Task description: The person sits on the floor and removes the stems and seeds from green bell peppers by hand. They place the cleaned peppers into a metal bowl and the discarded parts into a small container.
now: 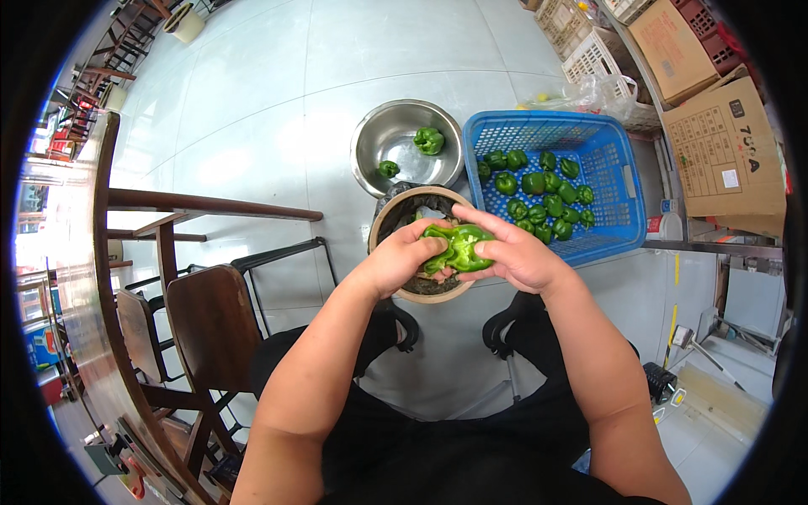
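Note:
Both of my hands grip a green bell pepper that is torn open, its pale inner flesh facing up. My left hand has its thumb on the pepper's left end. On the right end, my right hand presses with its thumb, its fingers around the far side. Right beneath is a round bin with a tan rim and dark liner, holding scraps that my hands partly hide. Beyond it stands a steel bowl with a green pepper and a smaller green piece inside.
A blue plastic basket with several whole green peppers stands right of the bin. Wooden chairs and a table line the left. Cardboard boxes and white crates stack up at the right.

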`<move>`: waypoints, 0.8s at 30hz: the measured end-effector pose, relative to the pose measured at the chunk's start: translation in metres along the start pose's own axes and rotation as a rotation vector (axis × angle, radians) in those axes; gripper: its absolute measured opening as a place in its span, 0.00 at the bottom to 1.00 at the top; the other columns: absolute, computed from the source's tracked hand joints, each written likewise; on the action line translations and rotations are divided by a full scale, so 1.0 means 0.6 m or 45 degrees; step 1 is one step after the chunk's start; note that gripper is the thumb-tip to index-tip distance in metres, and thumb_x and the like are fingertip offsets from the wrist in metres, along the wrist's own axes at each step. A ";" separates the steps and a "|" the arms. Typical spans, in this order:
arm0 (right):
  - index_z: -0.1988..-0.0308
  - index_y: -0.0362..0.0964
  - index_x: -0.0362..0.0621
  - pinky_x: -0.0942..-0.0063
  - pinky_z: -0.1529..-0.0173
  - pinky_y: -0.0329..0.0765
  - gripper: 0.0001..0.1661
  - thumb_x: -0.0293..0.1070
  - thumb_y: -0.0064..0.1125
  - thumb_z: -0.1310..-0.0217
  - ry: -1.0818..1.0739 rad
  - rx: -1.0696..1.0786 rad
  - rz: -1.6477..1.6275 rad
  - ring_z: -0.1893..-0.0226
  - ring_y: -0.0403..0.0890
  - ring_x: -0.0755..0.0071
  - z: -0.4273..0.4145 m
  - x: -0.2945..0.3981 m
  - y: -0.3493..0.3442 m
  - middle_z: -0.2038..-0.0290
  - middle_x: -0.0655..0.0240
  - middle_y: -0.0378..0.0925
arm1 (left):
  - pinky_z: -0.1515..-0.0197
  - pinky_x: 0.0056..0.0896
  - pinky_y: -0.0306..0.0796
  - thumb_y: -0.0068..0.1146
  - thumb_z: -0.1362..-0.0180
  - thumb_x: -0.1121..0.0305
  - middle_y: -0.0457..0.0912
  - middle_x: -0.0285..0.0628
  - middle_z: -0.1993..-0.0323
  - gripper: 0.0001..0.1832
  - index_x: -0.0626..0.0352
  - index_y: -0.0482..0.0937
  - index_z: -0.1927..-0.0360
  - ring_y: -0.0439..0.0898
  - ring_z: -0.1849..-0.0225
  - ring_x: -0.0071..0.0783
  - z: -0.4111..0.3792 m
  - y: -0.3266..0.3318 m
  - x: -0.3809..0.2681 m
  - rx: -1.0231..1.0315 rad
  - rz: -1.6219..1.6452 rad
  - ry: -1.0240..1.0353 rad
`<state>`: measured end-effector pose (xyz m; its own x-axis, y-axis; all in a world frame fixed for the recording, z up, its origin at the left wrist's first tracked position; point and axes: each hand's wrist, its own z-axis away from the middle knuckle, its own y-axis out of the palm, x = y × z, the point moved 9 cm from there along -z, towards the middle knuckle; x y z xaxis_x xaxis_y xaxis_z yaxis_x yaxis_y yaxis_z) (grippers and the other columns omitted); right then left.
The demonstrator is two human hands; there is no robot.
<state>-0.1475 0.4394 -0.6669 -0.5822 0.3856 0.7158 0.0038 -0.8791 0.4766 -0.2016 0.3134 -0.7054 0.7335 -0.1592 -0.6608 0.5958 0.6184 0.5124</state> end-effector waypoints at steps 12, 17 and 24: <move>0.40 0.75 0.47 0.60 0.51 0.79 0.24 0.50 0.56 0.25 0.041 -0.486 -0.626 0.51 0.83 0.68 -0.061 -0.096 -0.027 0.48 0.69 0.81 | 0.48 0.52 0.77 0.67 0.46 0.72 0.73 0.55 0.49 0.27 0.65 0.73 0.43 0.79 0.50 0.61 0.036 0.014 -0.064 -0.837 -1.428 0.596; 0.34 0.69 0.47 0.60 0.48 0.79 0.28 0.48 0.57 0.25 0.061 -0.604 -0.421 0.50 0.83 0.69 -0.060 -0.096 -0.024 0.44 0.67 0.80 | 0.49 0.53 0.76 0.65 0.45 0.75 0.73 0.55 0.50 0.24 0.64 0.73 0.44 0.78 0.51 0.61 0.034 0.014 -0.055 -0.845 -1.321 0.710; 0.26 0.62 0.54 0.55 0.46 0.81 0.31 0.44 0.51 0.23 0.297 -0.218 -0.213 0.49 0.84 0.67 -0.047 -0.094 -0.002 0.44 0.66 0.80 | 0.53 0.54 0.76 0.70 0.44 0.69 0.80 0.53 0.58 0.19 0.60 0.77 0.51 0.81 0.54 0.60 0.027 -0.008 -0.055 -0.802 -1.460 0.592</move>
<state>-0.1378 0.4110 -0.7226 -0.7337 0.4713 0.4894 -0.2325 -0.8509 0.4710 -0.2233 0.3032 -0.6774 -0.3091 -0.6175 -0.7233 0.4473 0.5767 -0.6836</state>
